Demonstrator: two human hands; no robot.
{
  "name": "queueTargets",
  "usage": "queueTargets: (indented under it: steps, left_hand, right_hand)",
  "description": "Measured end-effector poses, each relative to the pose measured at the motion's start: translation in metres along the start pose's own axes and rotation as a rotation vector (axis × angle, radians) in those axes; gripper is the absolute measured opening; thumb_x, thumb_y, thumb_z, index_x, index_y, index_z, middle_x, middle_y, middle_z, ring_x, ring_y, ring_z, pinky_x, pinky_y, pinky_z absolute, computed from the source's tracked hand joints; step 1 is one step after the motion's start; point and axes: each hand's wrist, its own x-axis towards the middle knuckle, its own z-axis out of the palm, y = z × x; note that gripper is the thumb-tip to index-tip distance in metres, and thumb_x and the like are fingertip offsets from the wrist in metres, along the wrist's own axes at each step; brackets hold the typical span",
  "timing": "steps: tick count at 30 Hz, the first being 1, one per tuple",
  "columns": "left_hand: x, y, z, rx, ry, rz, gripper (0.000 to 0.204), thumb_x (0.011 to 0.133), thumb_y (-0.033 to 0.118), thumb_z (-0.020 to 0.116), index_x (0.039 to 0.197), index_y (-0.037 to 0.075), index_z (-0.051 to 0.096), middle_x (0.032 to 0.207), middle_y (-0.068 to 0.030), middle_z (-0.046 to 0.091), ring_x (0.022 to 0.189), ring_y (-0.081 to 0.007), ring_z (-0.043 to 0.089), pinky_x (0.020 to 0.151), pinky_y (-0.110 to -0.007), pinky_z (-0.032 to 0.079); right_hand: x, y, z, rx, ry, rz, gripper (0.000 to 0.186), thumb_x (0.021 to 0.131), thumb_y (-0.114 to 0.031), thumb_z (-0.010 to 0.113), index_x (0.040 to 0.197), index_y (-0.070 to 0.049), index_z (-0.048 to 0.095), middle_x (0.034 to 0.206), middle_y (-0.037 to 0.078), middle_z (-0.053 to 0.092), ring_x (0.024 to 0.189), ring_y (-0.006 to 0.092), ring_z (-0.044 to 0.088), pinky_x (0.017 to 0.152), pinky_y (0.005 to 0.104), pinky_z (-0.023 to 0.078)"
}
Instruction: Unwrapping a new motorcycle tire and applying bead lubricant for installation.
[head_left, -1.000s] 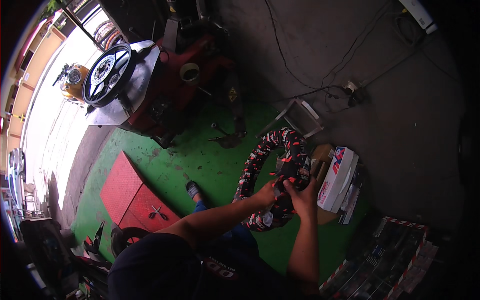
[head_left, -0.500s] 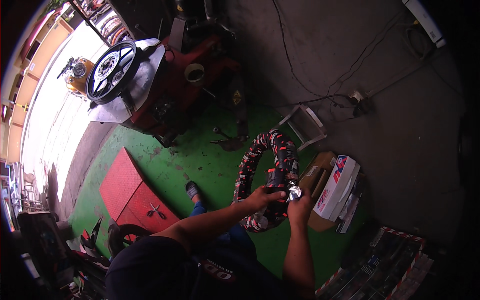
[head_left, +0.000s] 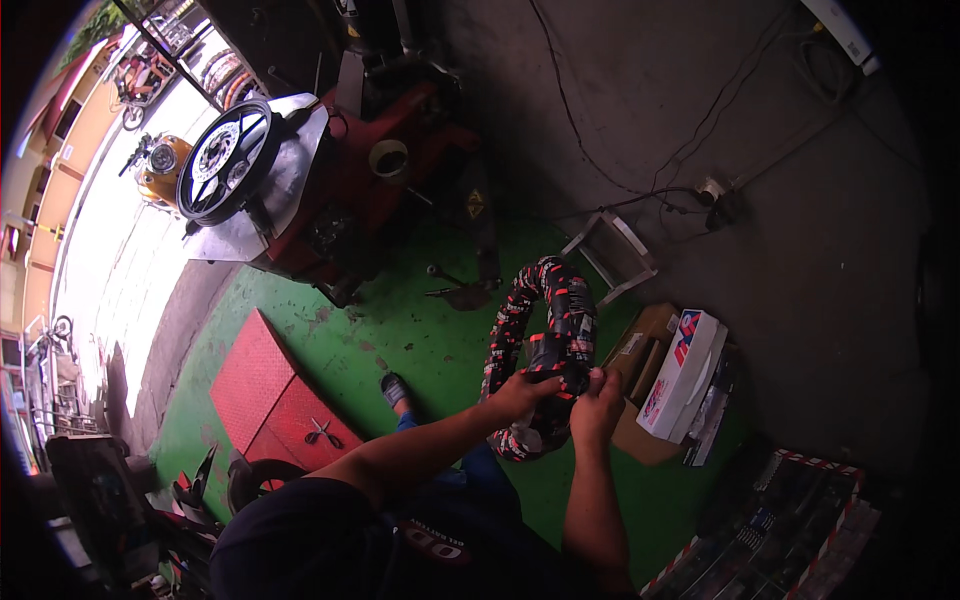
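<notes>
A tyre wrapped in black, red and white printed film (head_left: 572, 300) stands tilted before me, in the middle of the head view. My left hand (head_left: 520, 396) is closed on the wrapping at its near part, thumb on top. Just to the right, my right hand (head_left: 597, 408) pinches the wrapping at the tyre's right side, its thumb pointing up. The two hands are a short way apart, with a dark patch of wrapping between them. My fingers' undersides are hidden.
Scissors (head_left: 322, 432) lie on a red metal ramp (head_left: 250, 390) at left. Behind it, a red machine (head_left: 360, 220) carries a black wheel rim (head_left: 190, 210). A metal frame (head_left: 635, 238), a brown carton (head_left: 637, 445) and a white box (head_left: 685, 375) lie right of the tyre.
The shiny silvery bit of wrapping by my right hand no longer shows; dark wrapping is there now. My right hand has shifted slightly, and the tyre looks a little narrower.
</notes>
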Motion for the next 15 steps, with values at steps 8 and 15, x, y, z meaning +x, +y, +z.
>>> queueTargets:
  steps: [8,15]
  left_hand:
    - [-0.016,0.012,0.025,0.034,0.115,-0.025,0.054,0.09,0.04,0.075,0.127,0.002,0.065,0.111,-0.0126,0.072,0.1,-0.0182,0.071,0.084,-0.034,0.059]
    - [0.028,-0.041,-0.008,0.67,0.083,0.493,0.075,0.089,0.054,0.073,0.137,-0.002,0.058,0.125,-0.0157,0.068,0.116,-0.0237,0.064,0.103,-0.036,0.047]
  right_hand:
    - [0.009,0.048,0.013,0.394,-0.087,0.285,0.028,0.105,-0.025,0.055,0.108,0.002,0.062,0.092,0.016,0.068,0.085,0.0323,0.066,0.079,0.0419,0.05]
    - [-0.01,0.025,0.023,0.808,-0.253,0.461,0.03,0.109,-0.032,0.048,0.103,-0.007,0.062,0.073,0.002,0.057,0.06,0.0119,0.054,0.06,0.0281,0.043]
